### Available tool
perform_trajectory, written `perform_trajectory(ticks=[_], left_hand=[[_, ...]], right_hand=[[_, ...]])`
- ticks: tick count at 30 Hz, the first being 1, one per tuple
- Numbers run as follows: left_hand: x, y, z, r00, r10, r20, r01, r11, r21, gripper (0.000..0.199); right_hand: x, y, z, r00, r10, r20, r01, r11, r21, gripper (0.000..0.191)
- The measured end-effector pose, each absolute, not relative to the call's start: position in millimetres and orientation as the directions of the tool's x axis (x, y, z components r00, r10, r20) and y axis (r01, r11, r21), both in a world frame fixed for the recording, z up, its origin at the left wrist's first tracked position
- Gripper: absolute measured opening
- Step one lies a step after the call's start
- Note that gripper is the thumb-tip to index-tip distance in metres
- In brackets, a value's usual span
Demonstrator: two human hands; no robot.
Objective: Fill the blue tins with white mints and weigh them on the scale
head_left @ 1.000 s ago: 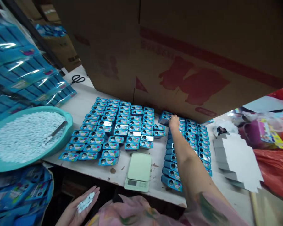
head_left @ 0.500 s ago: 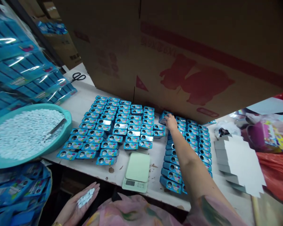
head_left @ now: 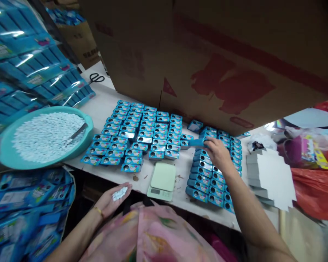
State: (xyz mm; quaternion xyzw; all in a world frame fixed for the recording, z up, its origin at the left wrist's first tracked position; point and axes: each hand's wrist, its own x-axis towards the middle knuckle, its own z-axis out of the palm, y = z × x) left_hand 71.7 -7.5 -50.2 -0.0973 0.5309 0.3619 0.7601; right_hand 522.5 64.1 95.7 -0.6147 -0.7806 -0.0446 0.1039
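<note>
- Faces a white table (head_left: 184, 163), with a big brown carton (head_left: 142, 58) looming along the far side.
- Pinches one blue box (head_left: 196, 142) by its right end with the fingers of the right hand (head_left: 218, 153).
- Holds that box out to the left of those fingers, long axis running roughly crosswise over the table, plainly nearer to the right hand than to the left.
- Cradles white tablets (head_left: 119, 194) in the left hand (head_left: 109, 202), palm up, fingers stretched out and uncurled, by the table's front edge, well apart from the box.
- Has the right-hand rows (head_left: 200, 178) of boxes close below and the larger left-hand rows (head_left: 146, 134) just leftward; cannot tell whether the held box touches either.
- Shows a loose box (head_left: 195, 125) beyond, near the carton.
- Meets a pale scale (head_left: 163, 176) roughly across the line from tablets to held box.
- Takes in, farther left, a turquoise basin (head_left: 89, 126) heaped with more tablets (head_left: 43, 134), then scissors (head_left: 96, 77) behind; farther right, white card (head_left: 276, 174) and a red bag (head_left: 314, 189).
</note>
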Motion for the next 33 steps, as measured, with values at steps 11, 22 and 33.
perform_trajectory(ticks=[11,22,33], left_hand=[[92,-14,-30,0.409,0.416,-0.812,-0.504,0.845,0.180,0.031],[102,-46,-22,0.608,0.390,-0.691,-0.343,0.914,0.214,0.031],[87,-59,-28,0.642,0.311,-0.701,-0.263,0.948,0.180,0.030]], right_hand=[[353,-40,9,-0.317,0.946,-0.063,0.916,0.288,-0.279,0.030],[257,-73,10,-0.552,0.825,-0.122,0.754,0.432,-0.496,0.037],[254,-84,-9,-0.537,0.833,-0.129,0.728,0.381,-0.570,0.019]])
